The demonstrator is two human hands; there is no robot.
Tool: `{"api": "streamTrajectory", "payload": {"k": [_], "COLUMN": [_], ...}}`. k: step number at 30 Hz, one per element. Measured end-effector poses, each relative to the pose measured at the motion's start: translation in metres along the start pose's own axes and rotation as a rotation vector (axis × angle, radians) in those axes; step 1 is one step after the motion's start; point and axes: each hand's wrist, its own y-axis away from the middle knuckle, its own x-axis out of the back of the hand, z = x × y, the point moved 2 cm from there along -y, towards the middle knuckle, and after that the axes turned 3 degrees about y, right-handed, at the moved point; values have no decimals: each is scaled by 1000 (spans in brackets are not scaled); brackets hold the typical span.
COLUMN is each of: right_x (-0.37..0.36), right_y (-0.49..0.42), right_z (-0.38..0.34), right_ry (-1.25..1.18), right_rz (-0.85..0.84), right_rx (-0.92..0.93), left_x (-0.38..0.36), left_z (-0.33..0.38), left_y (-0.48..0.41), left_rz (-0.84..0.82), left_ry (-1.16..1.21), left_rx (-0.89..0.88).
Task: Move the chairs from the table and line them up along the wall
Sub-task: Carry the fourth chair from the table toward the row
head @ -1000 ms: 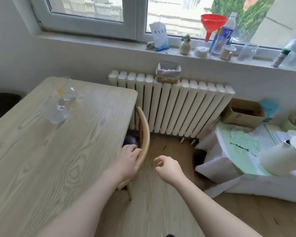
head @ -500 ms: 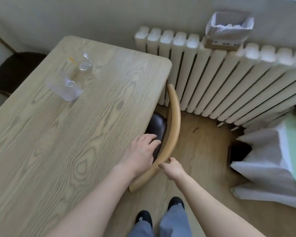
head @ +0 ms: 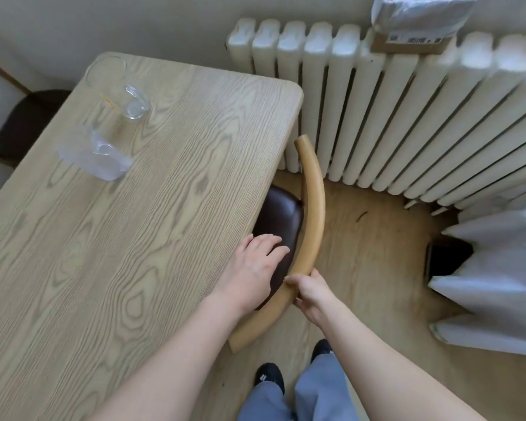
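Head view, looking down. The right hand (head: 308,291) grips the curved wooden top rail (head: 312,208) of a chair (head: 281,220), thumb over the top and fingers curled beneath. The left hand (head: 255,265) is spread flat with straight fingers over the dark seat, between the worktop (head: 134,238) edge and the rail; whether it touches the seat cannot be told.

Edges and room: ahead of the left hand the seat is partly tucked under the long edge of the worktop. The far end of the rail, ahead of both hands, stands just beside the white radiator (head: 407,123) and near the rounded corner of the worktop. To the right of the right hand lies a strip of bare wooden floor (head: 374,262), bounded farther right by a white-draped piece of furniture (head: 495,287). Below the hands, the person's shoes (head: 269,376) stand close behind the near end of the rail.

Count: two chairs, the gripped one and a second dark seat (head: 22,123) far left of the left hand, past the worktop; two clear vessels, a glass mug (head: 116,86) and a clear container (head: 96,154), well ahead and left of the left hand; one radiator; one lined cardboard box (head: 419,25) on it.

Change: a second ago the left hand lay on the rail and the right hand was free in the air; now the right hand holds the rail and the left hand is off it.
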Motion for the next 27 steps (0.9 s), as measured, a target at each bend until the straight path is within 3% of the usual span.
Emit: {"api": "streamTrajectory", "payload": {"k": [6,15,27], "right_x": [32,61,77], "right_y": [12,66,161], "right_z": [1,2,50], "right_ry": [4,-11,236], "right_rz": [172,274,500], "right_rx": [-3,57,142], "left_x": [-1,12,29], "left_z": [9,31,62], "left_y": [0,15,54], "left_rz": [5,48,144], "left_ry": [-16,0,25], "left_rx": [-14,-123,-286]}}
